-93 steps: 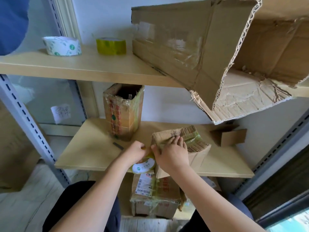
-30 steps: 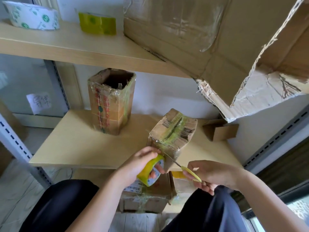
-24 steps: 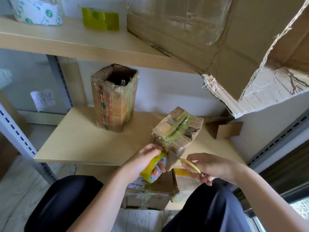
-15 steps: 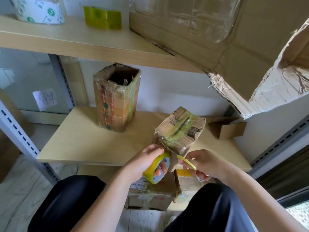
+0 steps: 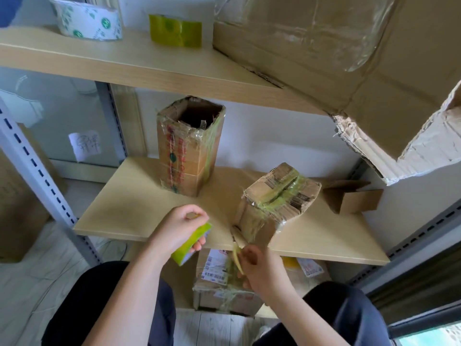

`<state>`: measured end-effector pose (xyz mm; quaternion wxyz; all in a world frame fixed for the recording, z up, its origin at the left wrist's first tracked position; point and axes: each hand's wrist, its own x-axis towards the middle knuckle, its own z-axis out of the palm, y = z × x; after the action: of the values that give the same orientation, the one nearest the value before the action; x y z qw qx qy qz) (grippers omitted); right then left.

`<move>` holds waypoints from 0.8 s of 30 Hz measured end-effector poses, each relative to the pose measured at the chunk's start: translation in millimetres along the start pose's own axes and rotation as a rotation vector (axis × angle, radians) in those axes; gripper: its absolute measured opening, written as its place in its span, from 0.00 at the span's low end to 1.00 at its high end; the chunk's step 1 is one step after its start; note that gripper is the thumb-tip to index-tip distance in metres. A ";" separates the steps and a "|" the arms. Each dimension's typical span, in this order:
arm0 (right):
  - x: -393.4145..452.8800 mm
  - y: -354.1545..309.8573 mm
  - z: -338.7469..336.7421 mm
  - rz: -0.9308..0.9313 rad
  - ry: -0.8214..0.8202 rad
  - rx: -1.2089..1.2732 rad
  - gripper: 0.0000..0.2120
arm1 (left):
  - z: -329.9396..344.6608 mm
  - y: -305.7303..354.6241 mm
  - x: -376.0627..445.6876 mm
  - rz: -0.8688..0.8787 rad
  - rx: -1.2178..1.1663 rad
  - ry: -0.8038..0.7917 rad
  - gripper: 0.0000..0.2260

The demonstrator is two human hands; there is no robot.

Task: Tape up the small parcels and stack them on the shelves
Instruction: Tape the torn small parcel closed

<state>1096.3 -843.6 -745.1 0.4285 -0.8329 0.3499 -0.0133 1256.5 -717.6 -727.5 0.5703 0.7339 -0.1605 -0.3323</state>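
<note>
A small brown parcel (image 5: pixel 277 203), wrapped in yellow-green tape, stands tilted near the front edge of the middle shelf (image 5: pixel 139 213). My left hand (image 5: pixel 178 227) grips a yellow-green tape roll (image 5: pixel 193 244) left of the parcel, over the shelf's front edge. My right hand (image 5: pixel 254 267) is below the shelf edge, its fingers curled round yellow-handled scissors (image 5: pixel 237 255) just under the parcel's lower corner. A tall taped box (image 5: pixel 189 146) with an open top stands further back on the same shelf.
A white tape roll (image 5: pixel 87 20) and a yellow-green roll (image 5: pixel 175 29) sit on the upper shelf (image 5: pixel 124 63), beside a big torn carton (image 5: pixel 349 58) that overhangs it. A small open carton (image 5: pixel 354 198) lies at the right. A labelled parcel (image 5: pixel 222 283) sits on the lowest shelf.
The tape between roll and parcel has been cut. My left hand pulled the roll away to the left, and my right hand dropped below the shelf edge with the scissors.
</note>
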 end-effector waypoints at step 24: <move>24.0 -86.1 -4.8 -0.372 0.367 -0.297 0.10 | 10.5 25.4 -30.1 0.083 -0.047 -0.022 0.08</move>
<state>1162.1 -827.8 -686.5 0.2219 -0.9199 0.2611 -0.1906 1231.2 -714.3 -695.7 0.5988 0.7095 -0.1892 -0.3199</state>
